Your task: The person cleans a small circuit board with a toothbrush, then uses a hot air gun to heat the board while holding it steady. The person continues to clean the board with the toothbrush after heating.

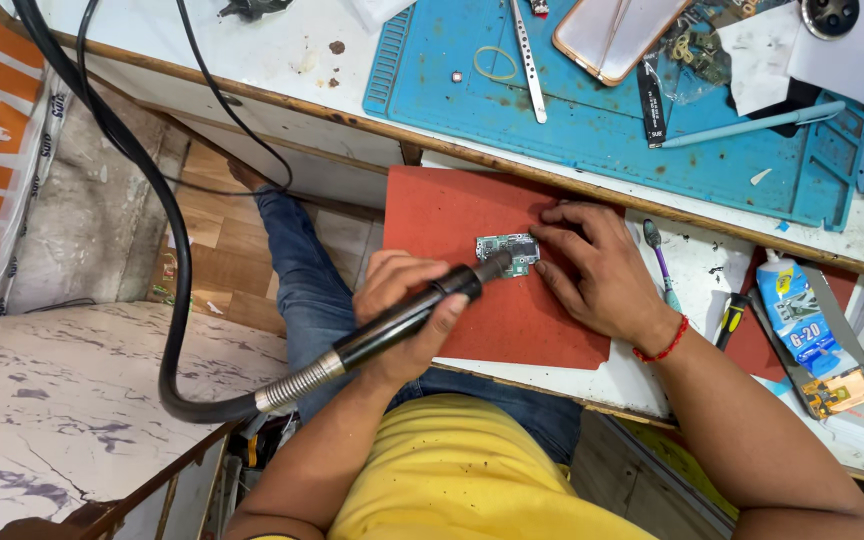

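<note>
Circuit board at the red mat's centre; right hand flat, pinning its right edge; left hand clamped on the hot-air handpiece; best kept hovering, nozzle steady.

Green circuit board on red mat; blue mat beyond.

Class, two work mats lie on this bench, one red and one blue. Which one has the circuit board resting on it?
The red mat: the circuit board lies on it. The blue mat, farther back, holds tweezers and a phone.
</note>
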{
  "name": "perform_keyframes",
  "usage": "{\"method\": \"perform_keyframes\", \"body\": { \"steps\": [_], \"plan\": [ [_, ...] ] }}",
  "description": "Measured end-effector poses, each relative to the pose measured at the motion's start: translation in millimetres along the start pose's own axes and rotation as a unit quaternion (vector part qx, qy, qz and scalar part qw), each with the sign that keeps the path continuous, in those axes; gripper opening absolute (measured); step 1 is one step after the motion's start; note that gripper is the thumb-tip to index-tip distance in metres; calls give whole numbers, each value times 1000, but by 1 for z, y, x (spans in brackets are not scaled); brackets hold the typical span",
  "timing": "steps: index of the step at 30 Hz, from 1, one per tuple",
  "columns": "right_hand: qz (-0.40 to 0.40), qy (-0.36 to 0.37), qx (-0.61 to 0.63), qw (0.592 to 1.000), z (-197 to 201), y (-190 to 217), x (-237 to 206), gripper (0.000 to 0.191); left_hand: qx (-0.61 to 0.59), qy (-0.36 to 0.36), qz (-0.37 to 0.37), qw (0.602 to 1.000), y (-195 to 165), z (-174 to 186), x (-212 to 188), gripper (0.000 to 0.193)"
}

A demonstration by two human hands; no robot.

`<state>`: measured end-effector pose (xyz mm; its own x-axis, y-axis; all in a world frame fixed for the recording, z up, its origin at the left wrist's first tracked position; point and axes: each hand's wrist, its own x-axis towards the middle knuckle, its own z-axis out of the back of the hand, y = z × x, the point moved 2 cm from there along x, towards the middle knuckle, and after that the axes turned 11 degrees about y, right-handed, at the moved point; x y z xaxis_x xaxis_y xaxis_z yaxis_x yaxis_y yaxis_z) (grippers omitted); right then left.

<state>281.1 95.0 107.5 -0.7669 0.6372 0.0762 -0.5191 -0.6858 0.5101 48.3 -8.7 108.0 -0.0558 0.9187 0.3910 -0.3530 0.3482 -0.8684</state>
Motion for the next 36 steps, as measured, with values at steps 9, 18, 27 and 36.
{"method": "perform_keyframes", "body": {
  "steps": [9, 18, 27, 36],
  "plan": [
    [-7, 3, 5, 1000, 0, 0, 1, 39, 2, -23, 15, 1000, 2, 1, -1, 34],
    [-10, 0, 5, 1000, -1, -2, -1, 39, -1, -19, 8, 1000, 5, -1, -3, 33],
    [-9, 3, 4, 1000, 0, -1, 0, 44, 7, -8, -1, 1000, 3, 1, -4, 32],
    [-4, 11, -16, 1000, -2, 1, 0, 39, 20, -27, -1, 999, -1, 3, -3, 30]
  ]
}}
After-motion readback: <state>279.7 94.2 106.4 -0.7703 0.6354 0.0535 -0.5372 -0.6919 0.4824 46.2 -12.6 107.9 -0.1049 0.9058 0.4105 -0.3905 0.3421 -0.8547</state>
